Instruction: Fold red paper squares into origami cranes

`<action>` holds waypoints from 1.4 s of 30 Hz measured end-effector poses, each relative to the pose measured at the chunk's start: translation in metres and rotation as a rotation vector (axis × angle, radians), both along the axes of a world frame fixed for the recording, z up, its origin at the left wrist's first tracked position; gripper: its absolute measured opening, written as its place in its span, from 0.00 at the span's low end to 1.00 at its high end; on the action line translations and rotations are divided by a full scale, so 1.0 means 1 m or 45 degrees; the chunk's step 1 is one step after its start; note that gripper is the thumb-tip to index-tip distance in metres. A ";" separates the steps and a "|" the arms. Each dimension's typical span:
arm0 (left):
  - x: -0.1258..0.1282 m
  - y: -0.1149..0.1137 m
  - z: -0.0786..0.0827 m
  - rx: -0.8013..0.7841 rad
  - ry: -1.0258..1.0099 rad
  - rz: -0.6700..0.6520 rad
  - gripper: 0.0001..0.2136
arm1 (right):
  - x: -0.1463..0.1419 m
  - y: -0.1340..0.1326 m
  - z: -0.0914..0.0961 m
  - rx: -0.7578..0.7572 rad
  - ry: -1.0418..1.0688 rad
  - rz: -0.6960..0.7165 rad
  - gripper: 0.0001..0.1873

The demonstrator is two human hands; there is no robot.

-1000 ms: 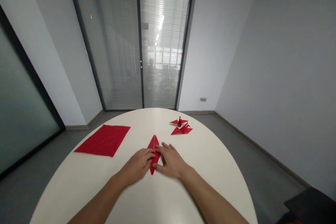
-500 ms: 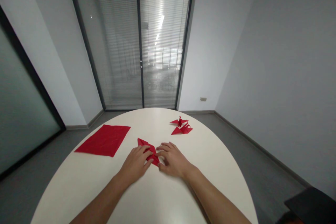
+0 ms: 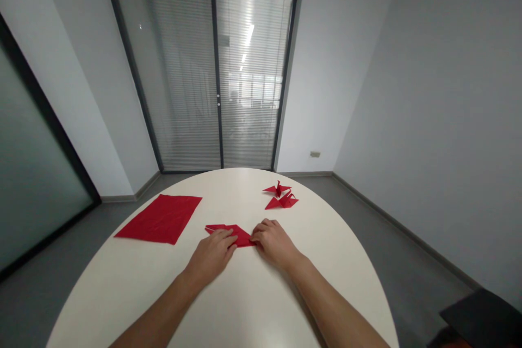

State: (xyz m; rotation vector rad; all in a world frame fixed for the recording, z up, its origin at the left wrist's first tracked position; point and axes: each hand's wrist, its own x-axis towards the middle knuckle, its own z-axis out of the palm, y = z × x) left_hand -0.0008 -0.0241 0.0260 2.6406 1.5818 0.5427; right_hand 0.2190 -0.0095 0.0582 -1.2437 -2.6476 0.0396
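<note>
A folded piece of red paper lies on the white table, long and pointed, with a slit at its left end. My left hand presses on its left half, fingers curved over the near edge and holding it down. At the right tip, my right hand is closed, with thumb and fingertips pinching the paper; the tip itself is partly hidden by the fingers.
Two red paper cranes stand at the back right of the round table. To the left lies a flat red paper sheet. A dark object is at the lower right, beyond the table.
The folded paper has turned so that it now lies nearly sideways. My right hand's fingers have closed from a spread pose onto its right tip. My left hand has stayed on the paper.
</note>
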 end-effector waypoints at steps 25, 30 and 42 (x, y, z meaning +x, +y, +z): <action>0.007 -0.004 0.016 -0.049 0.051 0.051 0.12 | -0.024 -0.017 0.000 -0.028 0.021 -0.282 0.14; 0.005 -0.002 0.014 -0.067 0.027 0.087 0.12 | -0.015 -0.010 -0.008 -0.113 0.140 -0.299 0.14; 0.005 -0.003 0.009 -0.069 0.016 0.043 0.14 | -0.012 -0.008 -0.005 -0.112 0.141 -0.194 0.13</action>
